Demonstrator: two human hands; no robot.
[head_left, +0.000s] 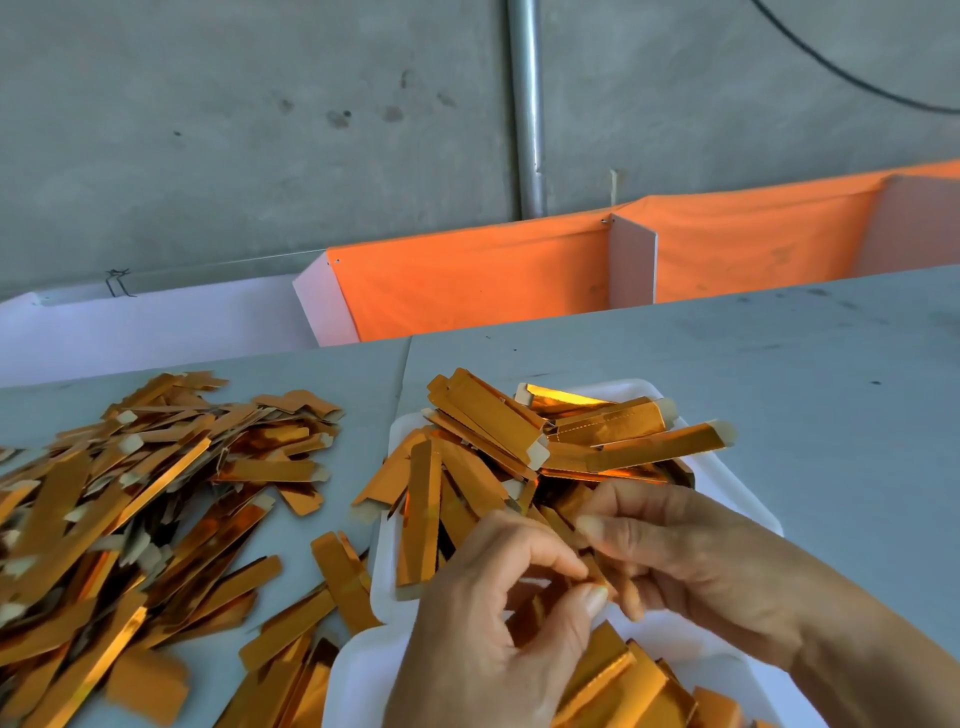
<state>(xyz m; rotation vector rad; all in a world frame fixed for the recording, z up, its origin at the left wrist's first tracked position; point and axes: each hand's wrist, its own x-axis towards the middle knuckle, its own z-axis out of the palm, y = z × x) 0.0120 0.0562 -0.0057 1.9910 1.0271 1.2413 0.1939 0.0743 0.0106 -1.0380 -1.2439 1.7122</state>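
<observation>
The gold foil strip (602, 574) you've got is shiny orange-gold card, same stuff as everything around it. It sits over the near half of the white tray (613, 387), pinched between your left hand (488, 623) thumb and forefinger, with your right hand (696, 561) fingers curled onto its other side. Its long axis looks diagonal, far-left to near-right, but your fingers hide most of it. Folded pieces (493, 415) fill the tray's far half, and a loose heap (130, 493) lies left of the tray.

We hold L hand (493, 618) & R hand (696, 561) close, fingertips meeting; thumbs & forefingers curl, both pinching one gold strip (597, 574); R forearm at lower right.
</observation>
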